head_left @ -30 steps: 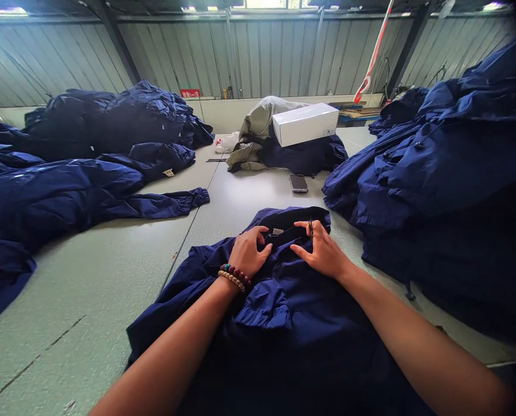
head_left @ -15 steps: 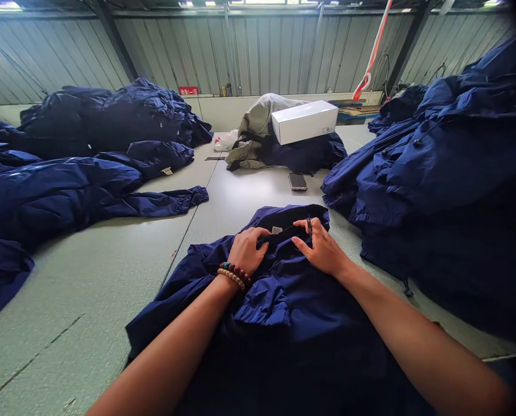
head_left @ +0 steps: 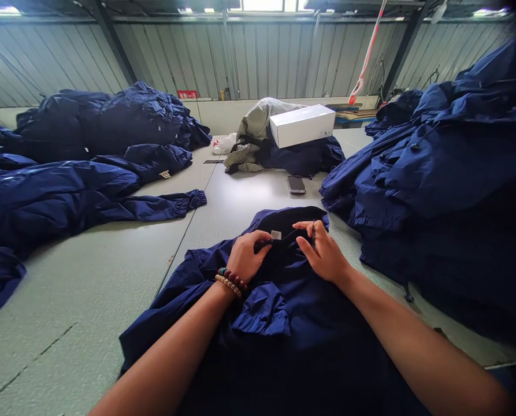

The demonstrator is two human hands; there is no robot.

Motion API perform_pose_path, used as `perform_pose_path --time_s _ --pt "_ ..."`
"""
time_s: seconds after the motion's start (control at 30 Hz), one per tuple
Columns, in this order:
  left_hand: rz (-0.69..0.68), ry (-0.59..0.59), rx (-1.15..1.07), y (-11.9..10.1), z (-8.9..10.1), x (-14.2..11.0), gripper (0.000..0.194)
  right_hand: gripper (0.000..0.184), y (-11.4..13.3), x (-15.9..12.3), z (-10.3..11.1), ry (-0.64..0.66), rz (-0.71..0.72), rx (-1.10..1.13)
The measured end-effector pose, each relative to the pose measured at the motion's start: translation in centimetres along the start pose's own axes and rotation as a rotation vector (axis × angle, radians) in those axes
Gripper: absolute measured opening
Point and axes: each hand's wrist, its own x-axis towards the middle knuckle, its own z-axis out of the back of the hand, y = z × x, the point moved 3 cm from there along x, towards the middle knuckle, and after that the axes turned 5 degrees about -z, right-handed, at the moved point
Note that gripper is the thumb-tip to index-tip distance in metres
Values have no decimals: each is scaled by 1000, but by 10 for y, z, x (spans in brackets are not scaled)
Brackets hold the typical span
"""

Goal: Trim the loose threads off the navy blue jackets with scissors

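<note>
A navy blue jacket (head_left: 310,312) lies spread in front of me, its collar end away from me and a small pale label (head_left: 276,235) at the neck. My left hand (head_left: 247,254), with two bead bracelets (head_left: 231,281) at the wrist, pinches the dark neckline edge left of the label. To the right of it, my right hand (head_left: 322,251) hovers close over the collar. Small dark scissors (head_left: 314,232) sit in its fingers, mostly hidden by them. Its thumb and index finger point toward the neckline and are apart. A gathered piece of the same cloth lies below my left hand.
Navy garments (head_left: 110,115) are heaped at the back left, with a sleeve (head_left: 166,205) reaching inward. A tall navy pile (head_left: 414,173) rises on the right. Beyond the jacket are a phone (head_left: 296,185) and a white box (head_left: 303,125) on bundled cloth. A red-white strip (head_left: 368,55) hangs above.
My left hand keeps its pinch on the neckline, which shows more open between the hands. My right hand has shifted slightly right, scissors still in it. The whole view has tilted slightly.
</note>
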Motion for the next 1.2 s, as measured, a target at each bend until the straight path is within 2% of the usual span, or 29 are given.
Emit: perform_pose_path --time_s 0.1,0.17,0.3,0.4,0.53,0.73,0.9,1.07,1.2 --pt "43 -44 -161 -4 0 -2 17 16 11 -4 4 -45 89 46" --pt "90 -50 -254 -4 -1 -2 18 18 16 -6 3 -19 105 50" --pt "163 -53 -406 0 -4 -1 21 24 13 -8 -4 72 5 -9" --pt "233 -47 -533 5 -7 -1 28 30 5 -8 -9 69 -77 -22" --pt "320 -75 -673 13 -10 -1 38 39 -3 -8 -9 59 -106 13" --pt "421 -166 -704 21 -10 1 40 46 -6 -5 -3 76 -149 27" --pt "420 -151 -662 21 -9 1 37 43 -3 -5 -1 73 -160 37" --pt "417 -129 -701 18 -7 0 34 34 -6 -2 3 -47 -241 236" --pt "383 -112 -687 17 -6 0 37 35 -18 3 7 -169 -353 402"
